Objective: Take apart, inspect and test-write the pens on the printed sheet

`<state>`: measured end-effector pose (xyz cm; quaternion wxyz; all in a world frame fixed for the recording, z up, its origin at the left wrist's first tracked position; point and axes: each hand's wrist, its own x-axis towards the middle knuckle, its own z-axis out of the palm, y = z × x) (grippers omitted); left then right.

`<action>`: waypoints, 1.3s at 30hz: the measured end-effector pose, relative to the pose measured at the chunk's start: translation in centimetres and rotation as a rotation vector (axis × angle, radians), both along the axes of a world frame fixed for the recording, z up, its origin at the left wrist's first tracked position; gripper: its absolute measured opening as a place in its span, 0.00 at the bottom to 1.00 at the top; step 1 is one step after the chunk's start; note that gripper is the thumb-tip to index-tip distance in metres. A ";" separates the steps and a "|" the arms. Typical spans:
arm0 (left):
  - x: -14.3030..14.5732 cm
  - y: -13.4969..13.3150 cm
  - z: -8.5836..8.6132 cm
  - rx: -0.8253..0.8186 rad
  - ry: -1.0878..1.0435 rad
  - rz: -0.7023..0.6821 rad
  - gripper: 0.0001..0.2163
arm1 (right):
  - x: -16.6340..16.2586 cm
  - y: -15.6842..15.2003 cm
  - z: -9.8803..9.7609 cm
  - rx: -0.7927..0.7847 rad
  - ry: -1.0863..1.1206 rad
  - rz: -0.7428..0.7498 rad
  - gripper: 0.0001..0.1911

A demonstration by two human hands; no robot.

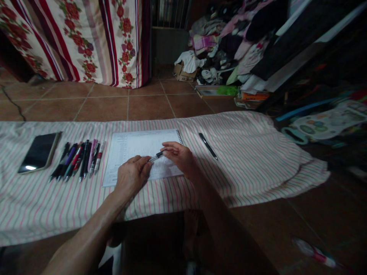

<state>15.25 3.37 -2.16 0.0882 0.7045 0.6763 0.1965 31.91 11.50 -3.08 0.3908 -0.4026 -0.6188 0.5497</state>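
Pen held between two hands over the notebook, its dark end lightly gripped

At the centre of the frame, the held pen (157,156) lies aslant above the spiral notebook (137,143). The left hand (133,172) pinches its lower end, thumb and fingers close together. The right hand (180,157) appears to pinch the dark end between thumb and forefinger, the other fingers loosely extended; whether the pen is in one piece there, I cannot tell.

The likeliest trouble is a slip: if the right fingertips lose the dark end, the pen could drop onto the page and roll. A hard tug might also jerk a hand sideways, or drag the page if the left hand bears on it.

Leftward, room is short: the row of pens (83,160) lies just beside the notebook's left edge, with the phone (40,152) beyond, at the left of the frame. To the right, the loose pen (208,146) lies near the spiral edge; past it the striped cloth (258,160) gives wide room. Its front edge runs below the notebook, so anything rolling towards the bottom of the frame could fall off
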 end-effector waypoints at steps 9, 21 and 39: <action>-0.1 0.1 -0.1 0.056 0.090 -0.011 0.15 | 0.2 0.0 0.1 -0.025 0.017 0.004 0.14; 0.1 -0.1 0.1 0.036 0.055 -0.010 0.15 | 0.0 -0.4 0.1 -0.078 -0.008 0.038 0.15; -0.3 0.3 -0.5 0.162 -0.182 -0.135 0.15 | -0.6 -1.0 0.3 0.064 -0.056 0.021 0.07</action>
